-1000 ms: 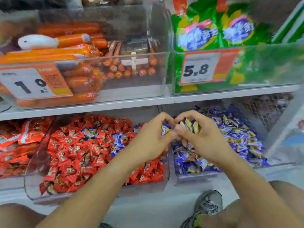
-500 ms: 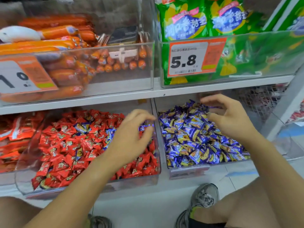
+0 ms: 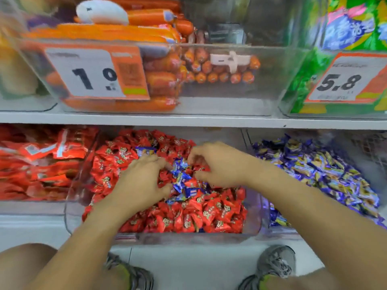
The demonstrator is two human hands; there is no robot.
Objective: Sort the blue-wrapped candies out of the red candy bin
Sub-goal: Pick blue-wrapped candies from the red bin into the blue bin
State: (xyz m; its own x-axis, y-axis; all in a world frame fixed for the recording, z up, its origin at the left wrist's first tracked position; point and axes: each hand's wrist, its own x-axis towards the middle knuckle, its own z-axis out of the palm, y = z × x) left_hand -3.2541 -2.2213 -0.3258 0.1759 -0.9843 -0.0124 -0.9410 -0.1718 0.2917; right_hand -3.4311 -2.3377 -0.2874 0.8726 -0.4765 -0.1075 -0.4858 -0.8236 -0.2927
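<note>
Head view: left hand (image 3: 142, 181) and right hand (image 3: 217, 164), fingers loosely curled, both over red candy bin (image 3: 254, 210), flanking blue-wrapped candies (image 3: 180, 176); actual pinch cannot tell.

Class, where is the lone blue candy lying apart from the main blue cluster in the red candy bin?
In the head view, the lone blue candy lies toward the bin's back left, just beyond the left hand.

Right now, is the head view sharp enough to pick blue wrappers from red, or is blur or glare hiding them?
Head view: motion-blurred throughout, worst at the edges and on the price tags; wide-angle bowing of the shelf edge; even light, little glare. Colour still separates the blue-wrapped candies in the red candy bin between the left hand and right hand; wrapper print is unreadable.
</note>
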